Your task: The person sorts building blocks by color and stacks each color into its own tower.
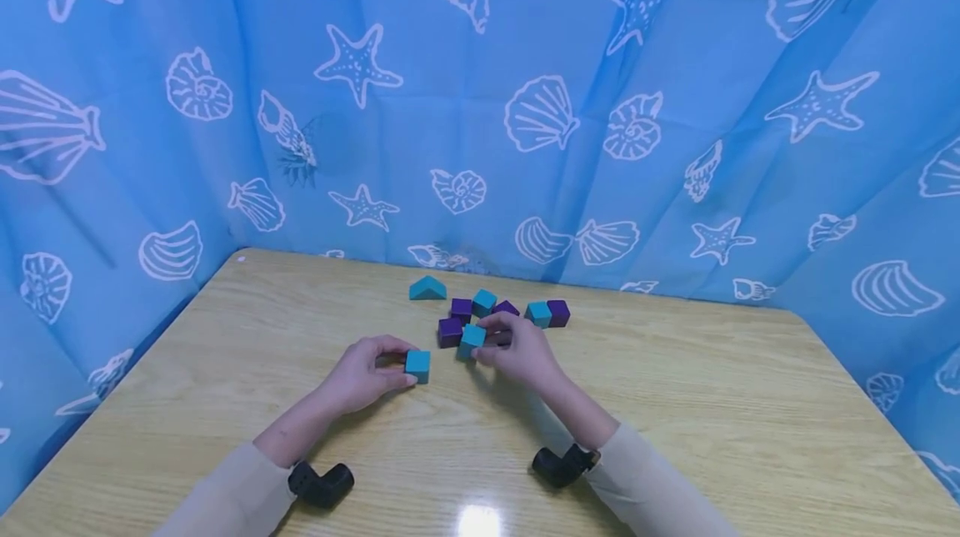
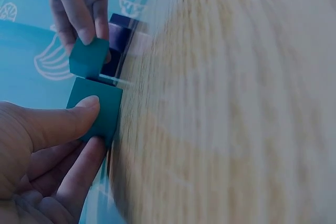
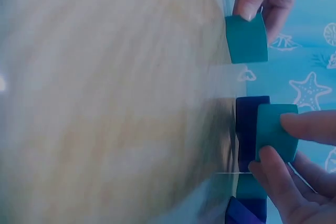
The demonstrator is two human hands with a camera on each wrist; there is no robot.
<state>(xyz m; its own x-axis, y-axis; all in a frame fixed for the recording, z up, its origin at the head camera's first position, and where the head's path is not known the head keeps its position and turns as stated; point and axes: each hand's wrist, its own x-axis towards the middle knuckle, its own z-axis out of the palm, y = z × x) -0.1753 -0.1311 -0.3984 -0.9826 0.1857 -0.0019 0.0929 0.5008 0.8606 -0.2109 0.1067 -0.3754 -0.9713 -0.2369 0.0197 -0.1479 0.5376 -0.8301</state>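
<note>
My left hand (image 1: 362,373) pinches a teal cube (image 1: 417,365) between thumb and fingers, low over the table. In the left wrist view the thumb lies across one face of that teal cube (image 2: 107,100). To its right, my right hand (image 1: 523,348) grips a second teal cube (image 1: 472,340), which appears turned a little. Close behind this second cube is a purple cube (image 1: 449,333), and it overlaps purple in the right wrist view. A purple triangular block (image 1: 506,308) shows partly behind my right fingers.
Farther back on the wooden table (image 1: 712,404) lie another purple cube (image 1: 461,309), a teal cube (image 1: 483,302) and a teal triangular block (image 1: 427,288). At right, a teal cube (image 1: 538,314) sits beside a purple cube (image 1: 558,313). A blue shell-patterned curtain (image 1: 480,112) hangs behind.
</note>
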